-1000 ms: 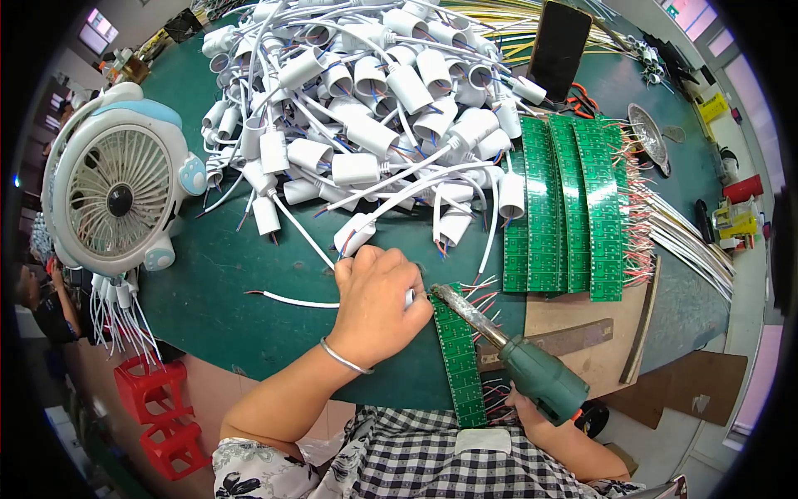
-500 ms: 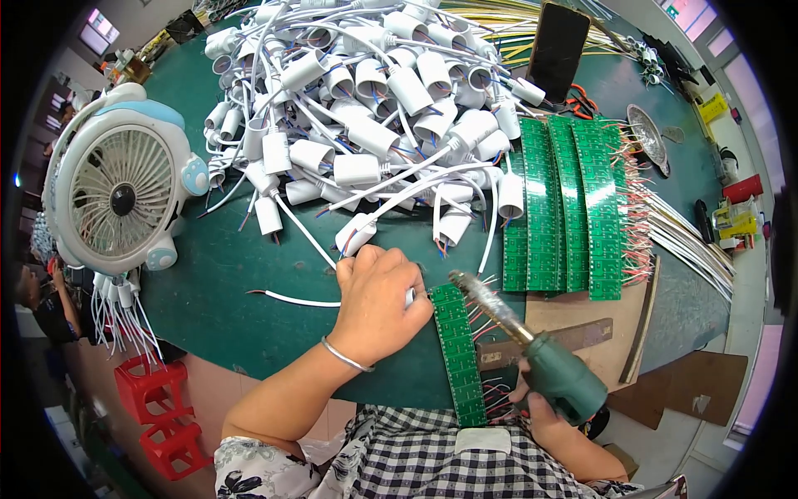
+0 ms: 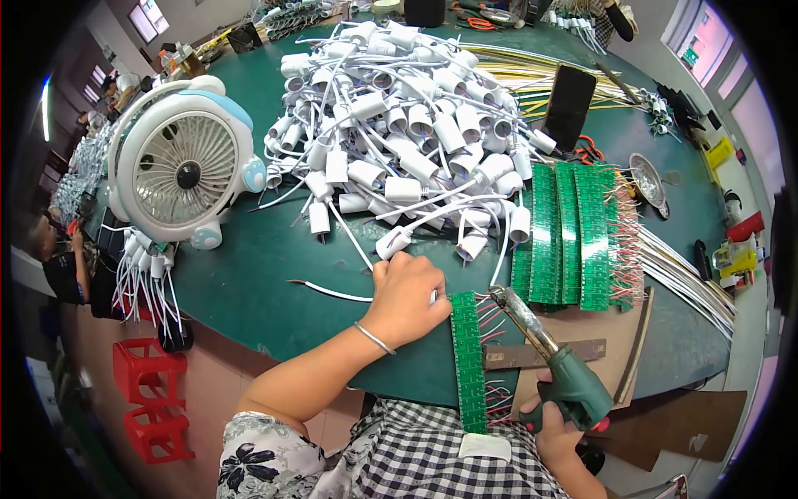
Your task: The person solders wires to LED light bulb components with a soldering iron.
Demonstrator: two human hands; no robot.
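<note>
My left hand (image 3: 407,301) is closed at the far end of a narrow green circuit board strip (image 3: 470,366). A white cable (image 3: 337,293) with a bared end runs into its fist, and a bit of white plastic shows by the thumb. What it grips looks like a white lamp socket, mostly hidden. Just beyond the knuckles lies another white lamp socket (image 3: 392,243). My right hand (image 3: 555,424) is wrapped round the handle of a green soldering gun (image 3: 573,382). The gun's tip hovers right of the strip's far end, near red and white wires (image 3: 497,391).
A big heap of white corded sockets (image 3: 416,125) covers the far middle. At left stands a fan (image 3: 188,175). To the right are stacked circuit boards (image 3: 569,241), a phone (image 3: 568,108), a metal dish (image 3: 648,180) and a metal bar (image 3: 544,354) on a brown board (image 3: 619,333).
The view has tilted up and shifted. The soldering gun has moved right, away from the strip's far end, and points more steeply forward. My left hand keeps its hold beside the strip.
</note>
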